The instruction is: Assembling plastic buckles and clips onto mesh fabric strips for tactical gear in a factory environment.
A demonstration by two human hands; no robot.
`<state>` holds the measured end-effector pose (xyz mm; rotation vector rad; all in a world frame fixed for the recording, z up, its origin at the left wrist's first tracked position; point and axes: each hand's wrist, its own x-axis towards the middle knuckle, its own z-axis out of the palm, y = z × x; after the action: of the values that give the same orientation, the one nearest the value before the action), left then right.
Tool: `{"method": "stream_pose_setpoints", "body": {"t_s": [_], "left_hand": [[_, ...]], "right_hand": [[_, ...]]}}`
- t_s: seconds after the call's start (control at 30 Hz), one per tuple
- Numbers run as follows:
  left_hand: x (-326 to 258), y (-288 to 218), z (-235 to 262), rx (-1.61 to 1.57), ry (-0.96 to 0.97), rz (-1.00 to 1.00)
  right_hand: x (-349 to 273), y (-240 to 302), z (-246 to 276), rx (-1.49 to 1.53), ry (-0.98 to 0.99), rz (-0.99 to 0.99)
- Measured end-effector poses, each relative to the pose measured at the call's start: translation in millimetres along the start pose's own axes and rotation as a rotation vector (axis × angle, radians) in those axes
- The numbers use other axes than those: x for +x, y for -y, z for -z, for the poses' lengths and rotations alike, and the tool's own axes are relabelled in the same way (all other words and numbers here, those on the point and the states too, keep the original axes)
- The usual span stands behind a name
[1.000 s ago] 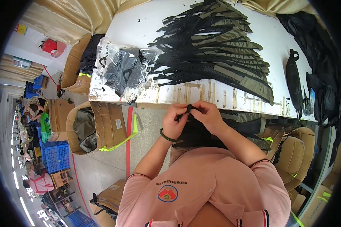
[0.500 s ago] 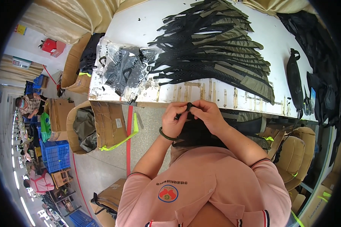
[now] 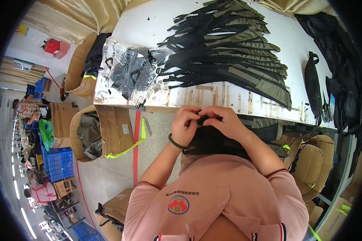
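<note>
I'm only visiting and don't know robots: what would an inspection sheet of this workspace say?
Surface: scuffed white table, brown tape strips near its front edge.
Job's things: small black piece, mostly hidden; fanned black-mesh and olive fabric strips.
Clutter: transparent printed plastic bag holding dark pieces.
Hands: bare left hand and bare right hand, fingers pinching the black piece.
Cables: nothing seen that is clearly one.
Surroundings: open brown cardboard box, blue plastic crate, other people at left.
</note>
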<state>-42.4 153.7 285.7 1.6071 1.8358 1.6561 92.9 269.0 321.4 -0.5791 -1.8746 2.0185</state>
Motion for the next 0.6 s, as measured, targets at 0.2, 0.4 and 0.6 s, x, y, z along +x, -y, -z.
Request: {"method": "stream_pose_setpoints", "body": {"t_s": [0.2,0.4,0.6], "left_hand": [[-6.9,15.3,-5.9,-1.261,-0.032,1.031],[-5.0,4.8,-18.3,-0.962,0.0,0.897],[-4.8,-0.4,-17.4,-0.78,-0.084,0.778]], "right_hand": [[-1.4,-13.7,4.3,-0.538,-0.038,0.421],[-13.6,-15.1,-3.7,-0.33,-0.148,0.377],[-12.4,-26.2,-4.8,0.244,-0.102,-0.171]]}}
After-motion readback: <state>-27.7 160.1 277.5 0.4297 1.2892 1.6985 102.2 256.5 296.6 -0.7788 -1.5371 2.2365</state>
